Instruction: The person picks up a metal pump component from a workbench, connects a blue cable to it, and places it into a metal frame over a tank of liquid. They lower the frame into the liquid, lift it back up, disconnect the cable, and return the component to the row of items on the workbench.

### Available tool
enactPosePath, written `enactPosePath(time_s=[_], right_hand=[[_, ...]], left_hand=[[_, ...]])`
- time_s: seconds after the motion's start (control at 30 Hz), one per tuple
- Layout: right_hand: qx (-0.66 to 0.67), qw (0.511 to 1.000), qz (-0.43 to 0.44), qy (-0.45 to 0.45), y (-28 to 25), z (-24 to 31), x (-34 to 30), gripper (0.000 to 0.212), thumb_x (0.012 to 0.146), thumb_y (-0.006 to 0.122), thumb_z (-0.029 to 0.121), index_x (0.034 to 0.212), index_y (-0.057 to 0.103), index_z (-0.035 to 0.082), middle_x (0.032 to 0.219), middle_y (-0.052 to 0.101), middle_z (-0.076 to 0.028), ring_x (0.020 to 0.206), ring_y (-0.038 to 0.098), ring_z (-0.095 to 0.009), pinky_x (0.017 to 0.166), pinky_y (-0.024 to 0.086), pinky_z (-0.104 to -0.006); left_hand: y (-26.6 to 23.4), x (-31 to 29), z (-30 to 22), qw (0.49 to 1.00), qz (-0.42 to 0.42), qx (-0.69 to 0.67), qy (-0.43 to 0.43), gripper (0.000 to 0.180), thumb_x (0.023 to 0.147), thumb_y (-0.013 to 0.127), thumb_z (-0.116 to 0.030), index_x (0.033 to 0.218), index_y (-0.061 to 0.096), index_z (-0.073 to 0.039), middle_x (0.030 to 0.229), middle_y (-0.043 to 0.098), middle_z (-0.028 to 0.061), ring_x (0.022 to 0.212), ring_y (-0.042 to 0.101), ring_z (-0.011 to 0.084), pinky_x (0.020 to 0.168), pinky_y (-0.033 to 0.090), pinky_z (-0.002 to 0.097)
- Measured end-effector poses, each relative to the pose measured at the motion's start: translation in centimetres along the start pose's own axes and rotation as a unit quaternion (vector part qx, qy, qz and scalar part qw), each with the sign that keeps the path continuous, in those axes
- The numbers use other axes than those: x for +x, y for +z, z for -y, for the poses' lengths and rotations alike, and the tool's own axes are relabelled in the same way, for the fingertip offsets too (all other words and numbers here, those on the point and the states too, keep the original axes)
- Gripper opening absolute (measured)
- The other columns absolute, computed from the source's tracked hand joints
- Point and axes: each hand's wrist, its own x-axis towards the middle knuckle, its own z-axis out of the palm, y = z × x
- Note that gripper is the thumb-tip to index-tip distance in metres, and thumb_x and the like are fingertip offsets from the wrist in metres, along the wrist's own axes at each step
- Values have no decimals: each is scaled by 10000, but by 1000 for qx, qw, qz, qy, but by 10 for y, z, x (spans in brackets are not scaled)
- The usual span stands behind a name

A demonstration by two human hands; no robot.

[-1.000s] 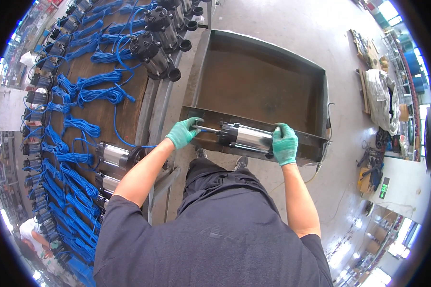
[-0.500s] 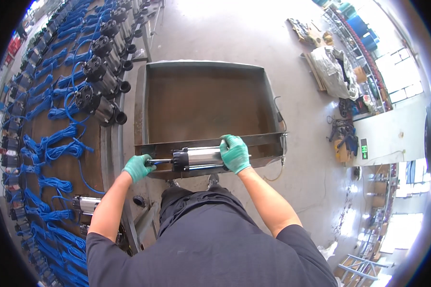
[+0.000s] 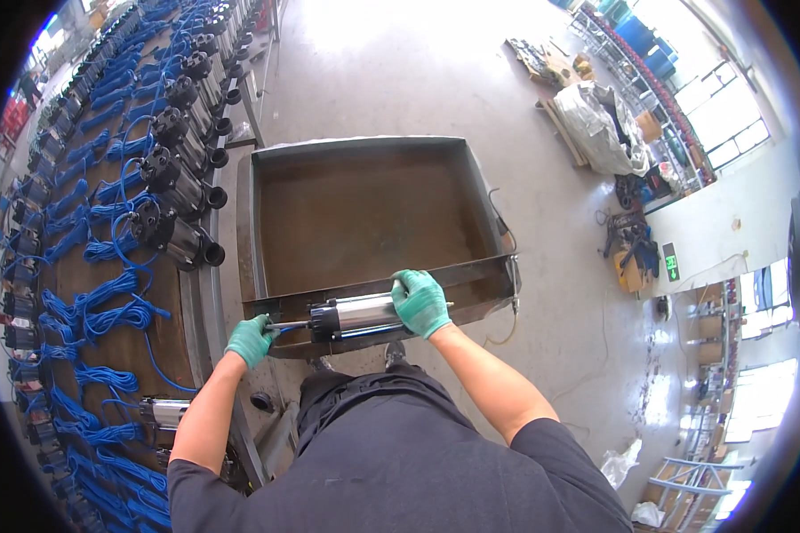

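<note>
Hidden or unclear: right end of silver, polished-metal cylinder, covered by green-gloved right hand, with only a small tip showing past the glove. Outer end of slender grey rod lost inside green-gloved left hand; join of rod and cylinder too small to make out. Contact between cylinder and tank: cannot tell. Silver metal unit at lower left, partly covered by left arm.

Appearance of cylinder: smooth, bright barrel with pale glare along the top; black, notched head at left end; lying on its side, rising slightly toward the right.

Location: above the near edge of brown-stained, rectangular metal tank, just nearer than the crossbar, well in from the right corner.

Left hand: fingers curled closed round the rod, near the tank's near left corner. Right hand: bent over the barrel, gripping from above.

Alongside, left of tank: brown wooden table, with blue cable coils across its surface and silver-and-black pumps in a row along its right edge, far end blurred.
</note>
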Motion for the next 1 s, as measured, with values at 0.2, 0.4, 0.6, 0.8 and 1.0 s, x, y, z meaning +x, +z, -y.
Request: enactPosePath(time_s=[0.2,0.4,0.6,0.8,1.0], right_hand=[[0,1000,3,1,0,1,1,105,867,643,114,909,712,47,871,713,-154,847,649,-369,818,528,-459],[-15,1000,3,0,-2,-1,0,109,876,640,110,918,722,51,878,715,-150,856,664,-363,799,545,-453],[-5,1000,3,-6,-2,1,0,107,866,638,119,910,707,50,879,712,-156,839,649,-371,812,527,-464],[-6,1000,5,-2,-2,0,0,107,869,639,123,910,707,51,865,709,-155,845,650,-371,808,529,-464],[-4,1000,0,-13,1,-3,-1,104,869,640,126,905,704,53,860,708,-154,835,649,-370,805,529,-466]], left_hand=[[12,9,18,990,-108,73,51,336,935,702,-375,1044,731,-59,899,750,196,756,718,362,685,562,475],[-14,5,0,785,157,-554,-228,419,983,673,-419,1078,665,-12,895,712,123,624,637,174,511,475,278],[10,-2,17,893,33,-442,77,253,939,728,-55,1155,598,-78,969,569,-26,861,525,70,747,469,231],[-39,4,-4,950,180,-256,-2,279,940,764,-274,1088,654,-65,840,610,-12,765,556,89,692,495,276],[-30,10,5,985,134,-46,96,273,899,779,-302,915,699,-42,775,680,85,642,582,150,641,505,336]])
